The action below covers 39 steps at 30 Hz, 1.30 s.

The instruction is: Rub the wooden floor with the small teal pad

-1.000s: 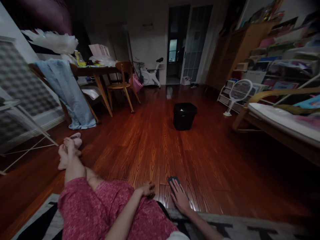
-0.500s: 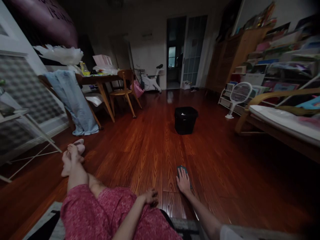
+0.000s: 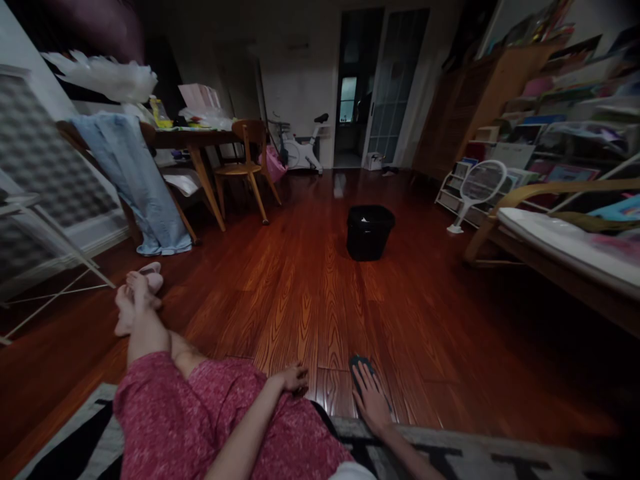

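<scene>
I sit on the wooden floor (image 3: pixel 320 287) with my legs in pink trousers (image 3: pixel 200 427) stretched out to the left. My right hand (image 3: pixel 373 400) lies flat, fingers stretched, pressing a small dark cloth (image 3: pixel 361 365) against the boards just beyond the rug edge. My left hand (image 3: pixel 294 378) rests by my thigh on the floor with its fingers curled loosely; nothing shows in it.
A black bucket (image 3: pixel 369 231) stands mid-floor ahead. A table (image 3: pixel 195 143) and wooden chair (image 3: pixel 247 167) are at the back left, a white rack (image 3: pixel 40 247) at the left, a bench (image 3: pixel 560 240) and shelves at the right. A striped rug (image 3: pixel 475 453) lies under me.
My right hand slid the cloth forward across the boards, then drew it back toward the rug. My left hand stayed by my thigh.
</scene>
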Motion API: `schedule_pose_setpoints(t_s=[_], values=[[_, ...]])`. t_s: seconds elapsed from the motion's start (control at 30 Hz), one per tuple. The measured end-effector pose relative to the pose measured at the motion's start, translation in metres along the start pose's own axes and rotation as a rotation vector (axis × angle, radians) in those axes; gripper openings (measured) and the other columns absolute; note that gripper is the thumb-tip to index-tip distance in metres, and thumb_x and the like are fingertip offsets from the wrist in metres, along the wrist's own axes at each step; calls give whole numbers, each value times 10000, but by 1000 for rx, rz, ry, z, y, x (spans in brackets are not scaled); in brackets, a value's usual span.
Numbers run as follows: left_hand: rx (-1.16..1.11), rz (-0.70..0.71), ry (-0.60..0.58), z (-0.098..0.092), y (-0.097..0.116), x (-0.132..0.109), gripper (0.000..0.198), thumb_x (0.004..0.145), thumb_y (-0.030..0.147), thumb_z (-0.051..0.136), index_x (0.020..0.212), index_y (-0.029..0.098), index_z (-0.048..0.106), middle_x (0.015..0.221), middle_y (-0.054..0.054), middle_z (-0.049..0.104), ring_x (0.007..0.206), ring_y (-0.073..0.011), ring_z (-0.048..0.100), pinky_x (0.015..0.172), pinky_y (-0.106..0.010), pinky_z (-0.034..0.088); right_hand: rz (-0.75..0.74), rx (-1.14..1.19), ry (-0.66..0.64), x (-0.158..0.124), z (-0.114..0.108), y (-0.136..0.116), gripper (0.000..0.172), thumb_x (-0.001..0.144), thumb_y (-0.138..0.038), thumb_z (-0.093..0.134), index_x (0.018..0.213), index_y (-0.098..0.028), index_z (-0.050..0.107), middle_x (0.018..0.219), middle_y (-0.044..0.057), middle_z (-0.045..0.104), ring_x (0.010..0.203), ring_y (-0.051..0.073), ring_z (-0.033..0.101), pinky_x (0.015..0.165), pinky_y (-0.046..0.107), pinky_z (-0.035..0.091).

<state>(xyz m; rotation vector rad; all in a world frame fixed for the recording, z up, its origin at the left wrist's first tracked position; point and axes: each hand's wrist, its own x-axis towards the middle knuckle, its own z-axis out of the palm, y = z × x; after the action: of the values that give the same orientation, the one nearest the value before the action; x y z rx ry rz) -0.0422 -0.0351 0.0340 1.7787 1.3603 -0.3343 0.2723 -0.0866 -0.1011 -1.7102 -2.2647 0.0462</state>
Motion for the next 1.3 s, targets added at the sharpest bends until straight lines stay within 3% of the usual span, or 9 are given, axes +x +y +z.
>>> schedule_pose_setpoints(t_s=[0.13, 0.4, 0.5, 0.63, 0.93, 1.03, 1.13, 1.3], values=[[-1, -1, 2, 1, -1, 1, 752, 877, 624, 500, 1520, 248, 400, 1641, -78, 298, 1511, -330, 240, 1230, -457, 226, 30, -8, 6, 7, -3, 5, 581, 1011, -405, 277, 1581, -292, 276, 1655, 16, 288, 1529, 194, 221, 1222, 447, 248], [10, 1, 8, 1, 1, 0, 703, 877, 615, 505, 1487, 271, 443, 1630, -59, 322, 1468, -301, 339, 1214, -440, 263, 275, -37, 9, 117, -5, 13, 611, 987, -345, 217, 1540, -149, 384, 1619, 117, 355, 1506, 231, 286, 1219, 467, 206], [11, -7, 12, -1, 2, 0, 763, 858, 654, 526, 1500, 253, 428, 1639, -87, 302, 1464, -317, 350, 1206, -456, 280, 349, -37, 56, 137, 4, 11, 633, 975, -338, 211, 1553, -120, 351, 1625, 142, 331, 1511, 254, 273, 1222, 493, 176], [10, -2, 25, -4, 3, 0, 808, 838, 692, 544, 1503, 248, 430, 1647, -103, 285, 1490, -327, 300, 1210, -462, 270, 300, -13, 115, 127, 17, 10, 655, 972, -367, 228, 1590, -153, 258, 1653, 117, 268, 1522, 266, 242, 1218, 517, 180], [-13, 12, 17, 2, 0, 3, 733, 884, 619, 493, 1510, 246, 415, 1639, -81, 309, 1508, -306, 260, 1223, -445, 247, 104, -27, 10, 19, 0, 9, 612, 998, -434, 269, 1575, -235, 309, 1656, 49, 286, 1538, 228, 190, 1224, 480, 232], [-15, 7, 12, 3, -1, 3, 749, 885, 611, 493, 1519, 223, 399, 1648, -92, 285, 1512, -313, 244, 1227, -433, 236, 75, -32, -5, 3, -3, 12, 594, 1005, -439, 269, 1565, -253, 336, 1648, 38, 309, 1536, 211, 197, 1227, 462, 232], [-8, -5, 6, 3, -1, 3, 768, 881, 607, 506, 1521, 196, 396, 1666, -112, 225, 1509, -320, 251, 1230, -420, 220, 94, -47, -2, 14, -5, 16, 588, 1011, -420, 236, 1560, -241, 346, 1645, 41, 314, 1536, 195, 196, 1229, 454, 221], [6, -22, -1, 1, 2, 2, 734, 873, 543, 533, 1516, 217, 399, 1667, -89, 229, 1498, -313, 280, 1220, -432, 240, 218, -79, -17, 77, -13, 18, 602, 994, -376, 237, 1551, -186, 366, 1644, 77, 313, 1523, 202, 236, 1223, 433, 211]])
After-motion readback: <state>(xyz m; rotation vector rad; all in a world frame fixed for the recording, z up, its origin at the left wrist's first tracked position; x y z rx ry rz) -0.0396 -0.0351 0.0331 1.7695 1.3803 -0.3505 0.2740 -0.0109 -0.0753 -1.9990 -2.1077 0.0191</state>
